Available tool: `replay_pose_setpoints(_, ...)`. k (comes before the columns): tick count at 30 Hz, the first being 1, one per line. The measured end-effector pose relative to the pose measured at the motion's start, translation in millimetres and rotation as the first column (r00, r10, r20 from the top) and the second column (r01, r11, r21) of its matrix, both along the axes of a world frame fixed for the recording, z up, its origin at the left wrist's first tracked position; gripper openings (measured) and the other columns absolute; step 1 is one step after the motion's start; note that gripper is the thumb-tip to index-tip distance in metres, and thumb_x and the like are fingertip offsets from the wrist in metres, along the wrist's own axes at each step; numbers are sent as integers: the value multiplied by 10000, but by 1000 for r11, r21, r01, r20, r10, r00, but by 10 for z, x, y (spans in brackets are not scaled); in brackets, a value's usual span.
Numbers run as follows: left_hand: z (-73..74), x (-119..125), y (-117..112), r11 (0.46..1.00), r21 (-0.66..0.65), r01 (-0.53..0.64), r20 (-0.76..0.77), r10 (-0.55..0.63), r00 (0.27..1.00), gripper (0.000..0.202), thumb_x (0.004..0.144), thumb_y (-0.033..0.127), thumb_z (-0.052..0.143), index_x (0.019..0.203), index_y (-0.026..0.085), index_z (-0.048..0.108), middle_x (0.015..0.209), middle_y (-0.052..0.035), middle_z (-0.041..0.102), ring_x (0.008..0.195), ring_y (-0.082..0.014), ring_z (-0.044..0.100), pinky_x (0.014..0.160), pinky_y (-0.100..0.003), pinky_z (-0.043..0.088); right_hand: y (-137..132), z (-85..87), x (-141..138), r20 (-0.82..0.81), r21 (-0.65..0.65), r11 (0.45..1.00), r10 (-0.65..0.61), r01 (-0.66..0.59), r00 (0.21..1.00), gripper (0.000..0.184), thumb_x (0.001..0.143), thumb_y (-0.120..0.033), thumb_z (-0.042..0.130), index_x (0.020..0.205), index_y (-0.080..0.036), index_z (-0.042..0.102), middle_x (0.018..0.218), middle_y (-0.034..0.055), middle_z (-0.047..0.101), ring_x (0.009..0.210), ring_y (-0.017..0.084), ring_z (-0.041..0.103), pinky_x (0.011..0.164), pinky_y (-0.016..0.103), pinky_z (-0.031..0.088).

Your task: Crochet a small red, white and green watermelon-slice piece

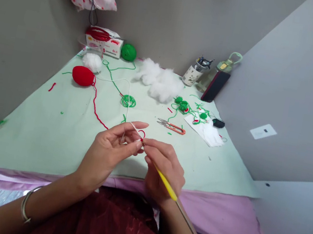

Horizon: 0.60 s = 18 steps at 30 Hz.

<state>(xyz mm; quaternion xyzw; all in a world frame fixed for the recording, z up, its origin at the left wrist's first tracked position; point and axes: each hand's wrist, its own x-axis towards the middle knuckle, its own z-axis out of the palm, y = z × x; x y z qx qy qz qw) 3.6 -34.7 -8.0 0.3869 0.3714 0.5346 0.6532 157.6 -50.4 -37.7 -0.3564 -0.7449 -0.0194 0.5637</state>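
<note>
My left hand (108, 149) is closed in a pinch on a small red and white crochet piece (141, 140), mostly hidden by the fingertips. White yarn (134, 128) passes over its raised index finger. In my right hand (167, 169) is a crochet hook (168, 184) with a yellow handle and a long metal end; its tip meets the piece between both hands. A red strand (96, 105) leads from the red yarn ball (83, 76) towards my left hand. The white yarn ball (92, 62) lies just behind the red one.
Orange-handled thread snips (172, 126) lie beyond my hands, near small green pieces (183, 105) and white tissue (207, 130). White stuffing (162, 82), a green yarn ball (128, 52), a tissue box (112, 47), a pen cup (192, 75), a phone (215, 87) and a bottle (225, 66) stand farther back.
</note>
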Motion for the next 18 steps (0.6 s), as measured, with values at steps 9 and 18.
replay_pose_setpoints(9, 0, -89, 128, 948, -251, 198, 257, -132, 957, 367, 803, 194, 875, 1162, 138, 822, 558, 115, 385, 435, -2, 179, 388, -98, 300, 131, 93, 22, -289, -175, 979, 51, -105, 956, 254, 1024, -127, 580, 1110, -274, 769, 975, 36, 774, 855, 170, 718, 760, 331, 618)
replay_pose_setpoints(18, 19, -20, 58, 988, -105, 109, 120, -96, 988, 313, 799, 229, 892, 1108, 246, 846, 875, 26, 670, 466, 9, 436, 491, -149, 494, 104, 117, -25, -373, -255, 947, 92, -197, 923, 245, 1010, -118, 618, 1104, -275, 781, 965, 28, 770, 833, 156, 710, 734, 305, 604)
